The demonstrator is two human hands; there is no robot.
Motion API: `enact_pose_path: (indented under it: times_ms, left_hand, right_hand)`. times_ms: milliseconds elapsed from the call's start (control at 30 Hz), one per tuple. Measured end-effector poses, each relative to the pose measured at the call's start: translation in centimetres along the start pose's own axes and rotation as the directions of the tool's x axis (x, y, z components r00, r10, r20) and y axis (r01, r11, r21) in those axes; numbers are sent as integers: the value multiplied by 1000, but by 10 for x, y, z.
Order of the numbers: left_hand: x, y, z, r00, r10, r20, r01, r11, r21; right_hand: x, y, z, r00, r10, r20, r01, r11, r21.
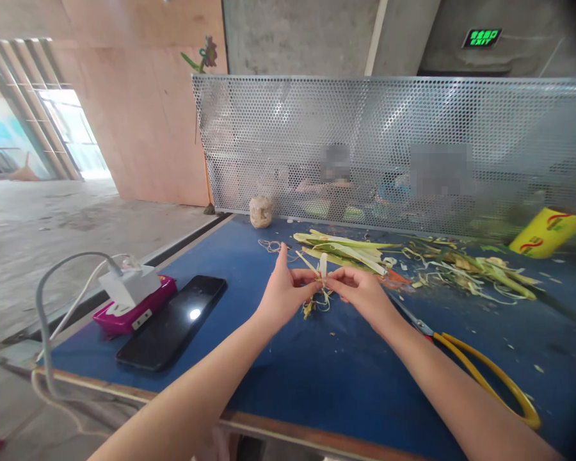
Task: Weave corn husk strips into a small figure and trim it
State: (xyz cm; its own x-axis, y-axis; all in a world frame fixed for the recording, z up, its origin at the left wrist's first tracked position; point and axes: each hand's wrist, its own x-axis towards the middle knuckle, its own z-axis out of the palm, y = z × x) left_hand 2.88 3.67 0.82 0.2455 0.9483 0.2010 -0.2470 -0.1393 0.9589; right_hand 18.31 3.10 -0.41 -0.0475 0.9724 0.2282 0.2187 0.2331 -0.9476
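Observation:
My left hand (284,291) and my right hand (360,293) meet above the middle of the blue table (317,384). Both pinch a small bundle of pale husk strips (323,264) between thumb and fingers. Its strips stick up above the fingertips, and thin yellowish ends dangle below. The left index finger points upward. Just beyond the hands lie long green husk leaves (345,248), with a thin loose string (270,246) to their left. Beside my right forearm rest scissors (489,374) with large yellow handles, partly hidden by the arm.
At left are a black phone (173,326) and a magenta power strip (137,314) with a white charger (129,282) and cables. Shredded husk scraps (480,272) and a yellow roll (550,234) lie right. A pale roll (260,212) stands by the perforated metal screen (288,134); people sit behind it.

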Motion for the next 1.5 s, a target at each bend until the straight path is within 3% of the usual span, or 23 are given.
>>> enact_pose_path:
  times_ms: [167,533,800,933,1000,1067,1233,1400,1500]
  left_hand:
    - [1,-2,0,998,3,66,-4,1000,14]
    - [-1,4,2,999,-29,30,29,1000,3]
    - [0,8,1,996,-46,-80,46,999,-7]
    - [1,7,-1,990,-38,-136,43,998,38]
    - [2,6,-2,988,-34,-152,46,996,74]
    - [3,4,-3,990,-22,-138,38,992,120]
    - [2,-2,-5,1000,0,-14,3,981,192]
    - [1,-7,-4,995,-8,97,-17,967,252]
    - [2,-9,-4,992,-5,128,-34,953,300]
  right_hand:
    - [0,-1,0,990,143,9,-143,982,124]
    - [0,-4,2,998,57,-12,-53,971,231]
    - [-1,-8,1,996,-78,-52,86,981,171]
    - [-3,-10,0,993,-114,-37,115,992,46]
    - [-5,-11,0,982,-187,-37,185,981,-56]
    - [-8,-12,0,952,-305,-16,296,935,-197]
    - [-11,-11,-1,843,-527,112,511,716,-475]
    - [-11,-11,-5,756,-614,227,622,566,-541]
    - [-10,-11,-6,755,-610,241,626,560,-542]
